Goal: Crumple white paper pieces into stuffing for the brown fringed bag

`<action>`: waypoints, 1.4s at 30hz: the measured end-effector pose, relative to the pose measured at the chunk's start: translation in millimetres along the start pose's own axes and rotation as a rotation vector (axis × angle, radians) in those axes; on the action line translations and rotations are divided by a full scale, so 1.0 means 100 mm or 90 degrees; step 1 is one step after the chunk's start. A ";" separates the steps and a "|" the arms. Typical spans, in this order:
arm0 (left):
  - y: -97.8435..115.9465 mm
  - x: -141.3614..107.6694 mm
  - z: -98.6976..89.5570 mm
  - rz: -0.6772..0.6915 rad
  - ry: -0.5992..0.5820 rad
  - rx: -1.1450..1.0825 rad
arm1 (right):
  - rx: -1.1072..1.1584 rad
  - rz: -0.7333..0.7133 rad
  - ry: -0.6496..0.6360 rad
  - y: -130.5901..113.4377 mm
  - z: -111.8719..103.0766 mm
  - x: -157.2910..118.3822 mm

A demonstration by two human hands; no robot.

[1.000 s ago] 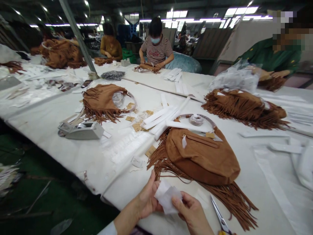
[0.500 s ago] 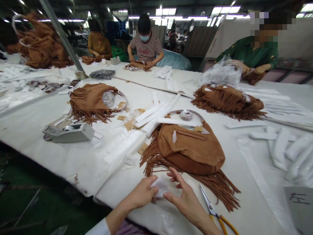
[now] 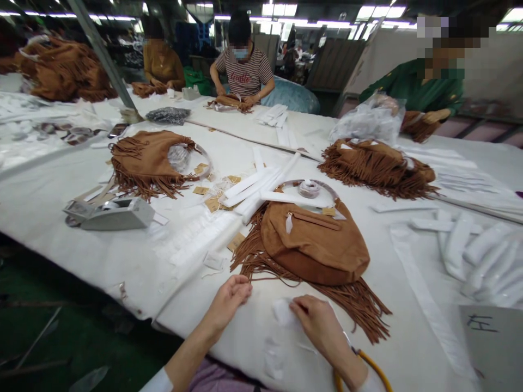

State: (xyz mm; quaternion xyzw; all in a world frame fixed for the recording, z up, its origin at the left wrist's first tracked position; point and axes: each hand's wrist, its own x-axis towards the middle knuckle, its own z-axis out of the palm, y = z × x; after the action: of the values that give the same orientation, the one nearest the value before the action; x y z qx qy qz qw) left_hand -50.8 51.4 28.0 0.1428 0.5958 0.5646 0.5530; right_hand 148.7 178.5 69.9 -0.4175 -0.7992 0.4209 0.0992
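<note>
A brown suede handbag (image 3: 314, 245) with long fringe lies in front of me, its zip facing up and its wrapped strap towards the far side. My right hand (image 3: 321, 326) is closed, pinching a small white piece of thin sheet (image 3: 281, 311) just short of the bag's near edge. Beside the fringe ends, my left hand (image 3: 229, 299) has its fingers curled together; whether anything small is in them I cannot make out. Scissors with yellow handles (image 3: 370, 362) lie partly hidden under my right wrist.
A grey tape dispenser (image 3: 118, 213) and another fringed bag (image 3: 151, 158) are on the left. White strips (image 3: 253, 188), paper tags and a roll of tape (image 3: 309, 189) lie mid-table. More bags (image 3: 376, 166) and white padded pieces (image 3: 490, 245) are on the right. Several people work across the table.
My hands have moved apart: the left has drawn away leftwards and up, the right has shifted right with the white piece, over the scissors. The right fingers have closed from spread to a pinch.
</note>
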 end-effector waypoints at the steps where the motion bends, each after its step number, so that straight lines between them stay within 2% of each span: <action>1: -0.04 0.00 -0.02 -0.008 0.019 -0.014 | 0.004 0.000 -0.008 0.04 0.00 0.01; 4: -0.11 -0.01 -0.05 -0.015 0.046 -0.058 | -0.006 0.000 -0.015 0.12 -0.02 0.03; 7: -0.16 -0.01 -0.07 -0.012 0.065 -0.077 | -0.060 0.015 0.027 0.19 -0.03 0.06; 12: -0.21 0.00 -0.06 0.004 0.048 -0.063 | 0.015 0.094 0.091 0.27 -0.08 0.05; 14: -0.22 -0.06 -0.06 0.040 0.029 0.018 | 0.072 0.133 0.107 0.30 -0.09 0.01; 16: -0.25 -0.18 -0.07 0.091 -0.004 0.168 | 0.118 0.162 0.123 0.34 -0.09 -0.07; 22: -0.50 -0.61 -0.04 0.297 -0.230 0.713 | 0.233 0.230 0.211 0.49 -0.10 -0.35; 24: -0.61 -0.65 0.00 0.315 -0.245 0.826 | 0.277 0.264 0.237 0.53 -0.12 -0.44; 28: -0.75 -0.62 0.04 0.375 -0.244 0.908 | 0.327 0.313 0.325 0.62 -0.17 -0.58; 32: -0.78 -0.60 0.08 0.429 -0.253 0.857 | 0.355 0.331 0.394 0.69 -0.24 -0.71; 35: -0.76 -0.52 0.20 0.437 -0.217 0.800 | 0.379 0.351 0.423 0.69 -0.28 -0.82; 37: -0.72 -0.40 0.36 0.459 -0.200 0.793 | 0.381 0.365 0.440 0.68 -0.30 -0.89; 39: -0.66 -0.23 0.58 0.508 -0.212 0.812 | 0.367 0.369 0.460 0.67 -0.32 -0.95; 42: -0.58 0.03 0.92 0.576 -0.272 0.855 | 0.359 0.364 0.484 0.68 -0.33 -1.05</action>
State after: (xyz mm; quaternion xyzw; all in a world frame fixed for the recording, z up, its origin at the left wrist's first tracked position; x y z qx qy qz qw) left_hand 49.8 82.8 1.4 0.7713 0.5731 0.2178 0.1711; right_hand 271.6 139.4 59.0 -0.6979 -0.4182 0.4482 0.3704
